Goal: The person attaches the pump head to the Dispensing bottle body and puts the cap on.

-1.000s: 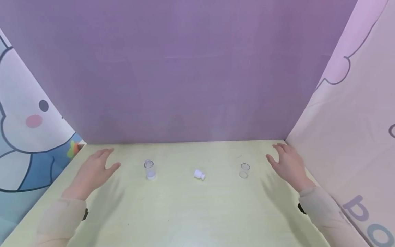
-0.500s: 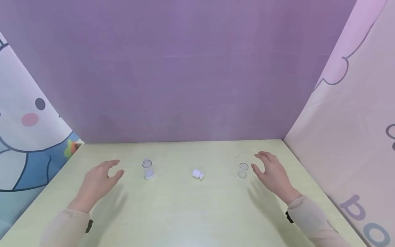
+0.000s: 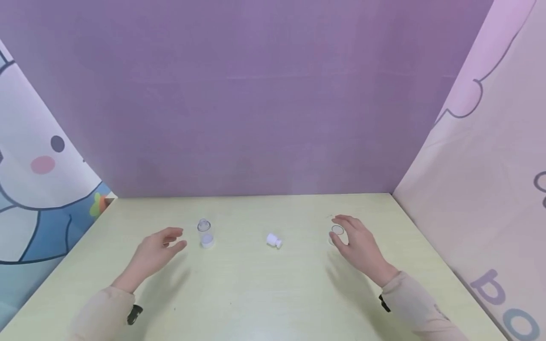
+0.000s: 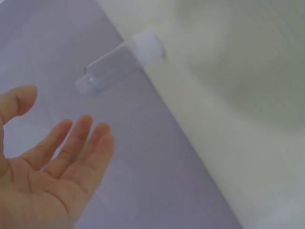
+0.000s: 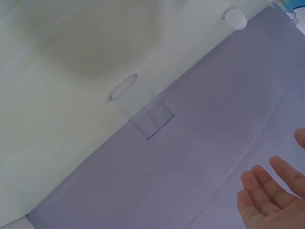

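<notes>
A small clear bottle (image 3: 205, 232) with a narrow neck and a white base (image 4: 148, 46) stands upright at the left of the table. My left hand (image 3: 153, 255) hovers to its left, fingers loosely bent and holding nothing; a gap to the bottle shows in the left wrist view. On the right is a clear cylinder (image 5: 143, 107), like a transparent cap. In the head view my right hand (image 3: 362, 246) overlaps it, thumb and fingers spread to either side, while the right wrist view shows the hand apart from it. A small white stepped piece (image 3: 274, 240) lies on its side between them.
The pale wooden table (image 3: 256, 293) ends at a purple backdrop (image 3: 273, 104). Printed panels flank it, with a cartoon character panel (image 3: 25, 142) at left and a pinkish one (image 3: 482, 199) at right.
Both hands have moved inward from the table's sides, the left toward the bottle, the right over to the clear cylinder. The three small items stay where they were.
</notes>
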### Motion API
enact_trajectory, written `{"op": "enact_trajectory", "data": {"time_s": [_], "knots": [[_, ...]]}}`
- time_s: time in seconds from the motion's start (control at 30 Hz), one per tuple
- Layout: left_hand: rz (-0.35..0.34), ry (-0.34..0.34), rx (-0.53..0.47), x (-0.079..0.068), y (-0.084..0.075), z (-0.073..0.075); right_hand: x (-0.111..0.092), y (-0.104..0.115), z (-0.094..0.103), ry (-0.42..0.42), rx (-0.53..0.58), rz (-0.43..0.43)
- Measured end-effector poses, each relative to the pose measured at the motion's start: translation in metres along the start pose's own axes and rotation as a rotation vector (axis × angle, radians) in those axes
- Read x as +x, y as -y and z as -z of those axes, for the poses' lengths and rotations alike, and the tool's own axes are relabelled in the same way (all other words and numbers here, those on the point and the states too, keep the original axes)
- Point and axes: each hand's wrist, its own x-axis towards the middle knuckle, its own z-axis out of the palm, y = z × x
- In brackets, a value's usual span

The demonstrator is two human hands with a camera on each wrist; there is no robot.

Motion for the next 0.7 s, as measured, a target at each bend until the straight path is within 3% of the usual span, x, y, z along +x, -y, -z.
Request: {"op": "enact_trajectory", "data": {"time_s": [0.2, 0.43, 0.7], "knots": [[0.007, 0.03, 0.008, 0.009, 0.007, -0.014, 0.004, 0.009, -0.011, -0.012, 0.021, 0.032], [0.027, 0.088, -0.05, 0.022, 0.013, -0.024, 0.011, 0.021, -0.026, 0.051, 0.031, 0.039], [0.031, 0.141, -0.098, 0.039, 0.012, -0.03, 0.022, 0.032, -0.039, 0.135, 0.033, -0.041]]}}
